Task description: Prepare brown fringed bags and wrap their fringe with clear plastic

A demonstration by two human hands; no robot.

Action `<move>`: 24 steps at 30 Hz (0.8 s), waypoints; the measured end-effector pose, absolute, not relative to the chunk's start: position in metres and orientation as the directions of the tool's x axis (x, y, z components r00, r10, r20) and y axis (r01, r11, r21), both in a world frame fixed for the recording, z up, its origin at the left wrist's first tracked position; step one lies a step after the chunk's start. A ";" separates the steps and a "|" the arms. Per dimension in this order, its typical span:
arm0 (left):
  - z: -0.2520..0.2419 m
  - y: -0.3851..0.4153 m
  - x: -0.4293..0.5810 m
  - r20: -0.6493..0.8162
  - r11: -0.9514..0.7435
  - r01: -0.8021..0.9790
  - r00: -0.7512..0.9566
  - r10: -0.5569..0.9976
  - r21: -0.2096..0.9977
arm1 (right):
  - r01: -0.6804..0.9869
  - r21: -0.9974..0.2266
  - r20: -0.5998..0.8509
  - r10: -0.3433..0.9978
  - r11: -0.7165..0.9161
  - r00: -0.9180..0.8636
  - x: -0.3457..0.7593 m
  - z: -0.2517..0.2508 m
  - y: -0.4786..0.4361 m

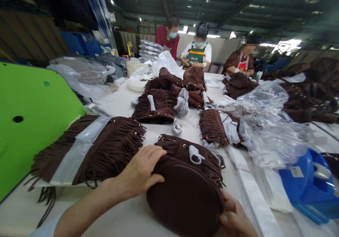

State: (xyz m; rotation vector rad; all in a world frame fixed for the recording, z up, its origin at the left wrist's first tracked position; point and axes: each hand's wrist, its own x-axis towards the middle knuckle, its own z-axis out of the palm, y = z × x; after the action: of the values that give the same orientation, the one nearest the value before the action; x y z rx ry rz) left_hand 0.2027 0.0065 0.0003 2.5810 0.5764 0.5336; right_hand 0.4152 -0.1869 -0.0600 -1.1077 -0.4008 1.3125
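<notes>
A dark brown fringed bag (185, 198) lies on the table right in front of me, its smooth oval base turned toward me. My left hand (140, 171) grips its upper left side, thumb on the base's edge and fingers over the fringe. At the lower right edge of the base, my right hand (234, 212) pinches the rim between thumb and fingers. A white wrapped piece (196, 154) sticks out near the bag's eyelets. To the left lies another fringed bag (106, 152) with a translucent strip (79, 150) around it.
More brown bags (155, 104) lie across the table's middle, with another bag (219, 125) to the right. Clear plastic (270, 131), white strips (246, 180) and a blue plastic container (304, 184) are at right. A green panel (37, 120) stands left. Several people work beyond.
</notes>
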 end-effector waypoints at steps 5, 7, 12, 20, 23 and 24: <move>0.009 -0.013 0.233 0.306 -0.985 0.012 0.950 0.064 0.170 | -0.554 -0.820 -0.322 0.916 -0.142 0.241 0.423 -0.069 -0.189; 0.010 -0.013 0.244 0.222 -0.983 0.027 0.973 0.068 0.181 | -0.538 -0.828 -0.314 0.926 -0.158 0.211 0.424 -0.072 -0.189; 0.024 0.007 0.255 0.015 -0.974 -0.003 1.000 0.001 0.227 | -0.563 -0.813 -0.298 0.937 -0.148 0.184 0.424 -0.072 -0.188; 0.013 -0.007 0.241 0.231 -0.985 -0.111 0.963 -0.139 -0.133 | -0.610 -0.782 -0.301 0.934 -0.128 0.190 0.425 -0.073 -0.192; 0.000 -0.024 0.229 0.407 -0.967 -0.094 0.895 -0.186 -0.236 | -0.598 -0.796 -0.286 0.930 -0.095 0.233 0.423 -0.076 -0.193; -0.005 -0.028 0.226 0.438 -0.965 -0.096 0.877 -0.198 -0.244 | -0.586 -0.806 -0.283 0.925 -0.085 0.255 0.421 -0.077 -0.194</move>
State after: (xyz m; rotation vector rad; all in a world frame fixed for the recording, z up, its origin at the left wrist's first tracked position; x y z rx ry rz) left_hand 0.2255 -0.0277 -0.0046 3.2514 -0.2575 0.7971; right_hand 0.4214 -0.1937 -0.0766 -1.0285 -0.4248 1.3203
